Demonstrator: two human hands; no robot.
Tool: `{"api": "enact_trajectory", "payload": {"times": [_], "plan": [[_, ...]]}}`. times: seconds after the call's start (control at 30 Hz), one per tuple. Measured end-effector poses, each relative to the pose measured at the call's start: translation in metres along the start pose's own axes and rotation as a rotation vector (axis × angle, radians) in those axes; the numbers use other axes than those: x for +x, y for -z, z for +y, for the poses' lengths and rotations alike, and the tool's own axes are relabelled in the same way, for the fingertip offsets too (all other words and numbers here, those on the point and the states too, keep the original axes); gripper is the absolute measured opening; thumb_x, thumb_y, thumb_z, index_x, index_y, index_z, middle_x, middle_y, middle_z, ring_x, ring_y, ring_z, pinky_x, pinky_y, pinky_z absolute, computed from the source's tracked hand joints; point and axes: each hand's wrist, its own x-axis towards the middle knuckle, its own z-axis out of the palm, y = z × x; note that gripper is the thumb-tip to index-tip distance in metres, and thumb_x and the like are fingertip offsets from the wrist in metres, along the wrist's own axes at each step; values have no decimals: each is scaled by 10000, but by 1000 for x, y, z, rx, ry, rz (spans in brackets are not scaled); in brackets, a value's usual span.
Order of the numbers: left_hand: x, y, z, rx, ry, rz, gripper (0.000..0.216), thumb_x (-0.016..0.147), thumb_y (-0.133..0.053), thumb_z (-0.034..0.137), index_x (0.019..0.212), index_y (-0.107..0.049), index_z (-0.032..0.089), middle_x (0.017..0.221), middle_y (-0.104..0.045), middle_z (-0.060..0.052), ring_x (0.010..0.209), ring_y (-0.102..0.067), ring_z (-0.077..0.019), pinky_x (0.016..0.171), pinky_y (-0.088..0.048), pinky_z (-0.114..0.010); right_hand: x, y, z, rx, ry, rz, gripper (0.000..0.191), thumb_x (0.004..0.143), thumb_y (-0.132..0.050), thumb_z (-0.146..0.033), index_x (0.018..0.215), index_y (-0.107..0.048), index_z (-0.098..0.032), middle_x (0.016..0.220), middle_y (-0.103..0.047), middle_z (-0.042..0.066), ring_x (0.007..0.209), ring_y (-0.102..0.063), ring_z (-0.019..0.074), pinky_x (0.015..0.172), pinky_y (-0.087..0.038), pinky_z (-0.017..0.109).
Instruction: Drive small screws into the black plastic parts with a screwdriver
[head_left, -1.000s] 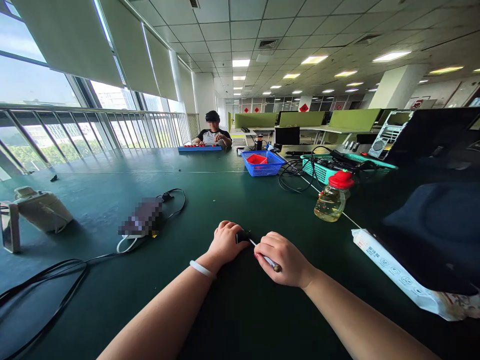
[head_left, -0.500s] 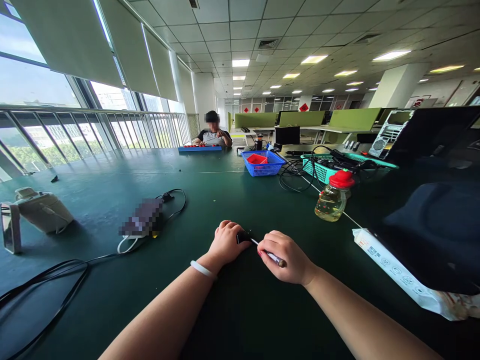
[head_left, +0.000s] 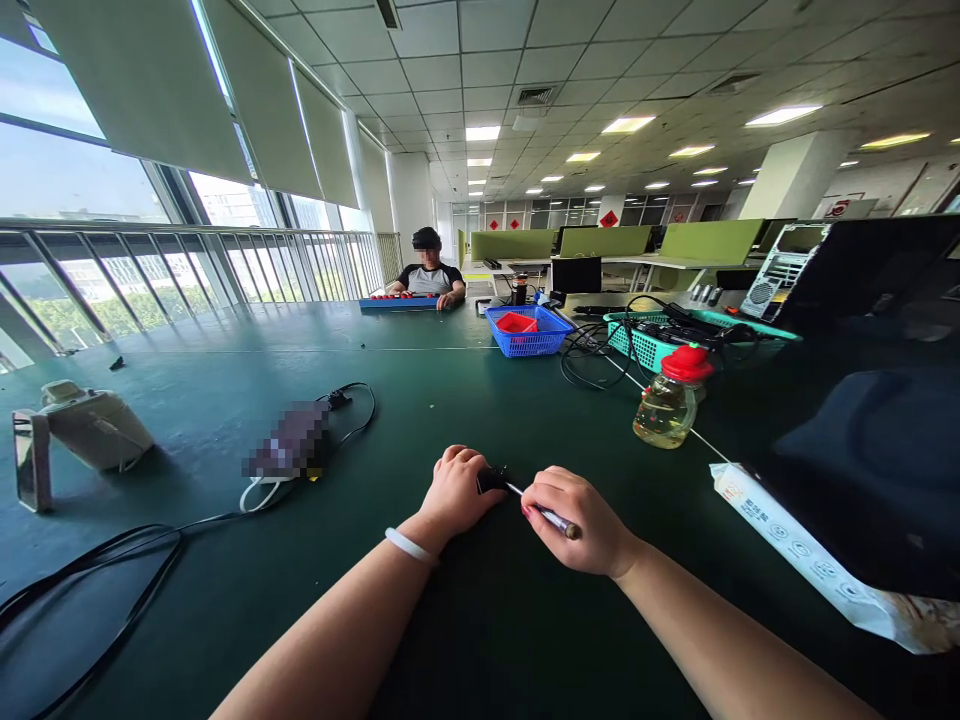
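Note:
My left hand [head_left: 459,490] rests on the dark green table [head_left: 420,390], its fingers closed around a small black object [head_left: 491,480]. Most of that object is covered by the fingers, and I cannot make out its kind. In my right hand [head_left: 577,515], a slim screwdriver [head_left: 559,522] with a thin metal shaft is gripped by the handle. The shaft points left, and its tip meets or lies very near the black object. A white band [head_left: 410,545] circles my left wrist.
A red-capped bottle [head_left: 667,405] and a white-and-blue packet [head_left: 795,545] stand to the right. Blue [head_left: 529,342] and green baskets [head_left: 637,345] lie further back. Left are a blurred device [head_left: 289,440], cables [head_left: 97,565] and a beige case [head_left: 97,425]. A person [head_left: 431,275] sits across.
The view has shifted slightly. Both my hands keep their hold, with the screwdriver still at the black object. The person across has lowered a raised hand to the table.

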Motion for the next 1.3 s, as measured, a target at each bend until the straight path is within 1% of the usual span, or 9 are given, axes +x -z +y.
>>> {"api": "enact_trajectory", "payload": {"times": [0.4, 0.57, 0.67, 0.73, 0.87, 0.93, 1.03, 1.17, 1.3], "plan": [[0, -2, -1, 8, -8, -1, 298, 759, -759, 407, 976, -683, 217, 1179, -671, -77, 1265, -473, -311, 1067, -403, -474, -1, 1, 5, -3, -19, 3, 142, 876, -495, -143, 766, -549, -214, 694, -582, 18, 658, -513, 161, 649, -416, 297], [1, -1, -3, -20, -12, 1, 301, 746, -776, 403, 973, -699, 220, 1194, -672, -72, 1263, -475, -304, 1070, -402, -471, 0, -1, 7, 108, -84, 31, 162, 886, -491, -167, 752, -570, -211, 689, -587, 13, 638, -527, 148, 618, -417, 277], [1, 1, -3, -35, -13, -8, 307, 728, -794, 391, 972, -721, 219, 1203, -675, -68, 1261, -477, -303, 1081, -393, -467, 0, -1, 12, 241, -211, 89, 188, 901, -502, -225, 738, -597, -207, 685, -595, 11, 624, -540, 142, 594, -418, 267], [1, 1, -3, -43, -9, -12, 303, 727, -795, 378, 983, -732, 229, 1204, -679, -59, 1258, -482, -302, 1087, -385, -473, -2, -1, 18, 332, -345, 129, 214, 897, -524, -290, 723, -615, -204, 667, -592, 6, 607, -534, 141, 572, -409, 265], [2, 2, -3, -54, -24, -18, 324, 724, -795, 387, 1003, -735, 232, 1209, -678, -59, 1264, -479, -309, 1087, -382, -482, -4, -5, 31, 566, -639, 220, 261, 834, -582, -407, 700, -644, -191, 606, -554, -8, 531, -473, 120, 498, -358, 249], [2, 1, -3, -59, -35, -19, 324, 717, -801, 389, 991, -735, 230, 1202, -680, -62, 1258, -483, -312, 1078, -393, -481, -3, -8, 34, 684, -736, 280, 287, 784, -632, -451, 682, -649, -183, 573, -535, -14, 504, -454, 111, 477, -344, 241], [2, 2, -3, -63, -45, -15, 308, 715, -804, 378, 975, -736, 228, 1190, -684, -63, 1242, -497, -309, 1073, -399, -478, -1, -13, 35, 807, -831, 376, 334, 713, -704, -501, 646, -645, -180, 509, -494, -25, 485, -446, 108, 451, -324, 232], [1, 3, -1, -63, -64, -19, 316, 702, -816, 376, 966, -739, 220, 1186, -685, -69, 1248, -496, -308, 1084, -394, -477, 2, -17, 37, 893, -927, 464, 367, 649, -757, -520, 611, -632, -177, 444, -446, -40, 456, -442, 104, 420, -281, 221], [0, 4, 1, -61, -104, -27, 320, 692, -821, 381, 958, -741, 224, 1180, -690, -66, 1244, -497, -307, 1080, -401, -476, 2, -16, 39, 940, -969, 520, 356, 640, -765, -488, 579, -611, -173, 403, -416, -65, 385, -366, 63, 445, -333, 233]]}}
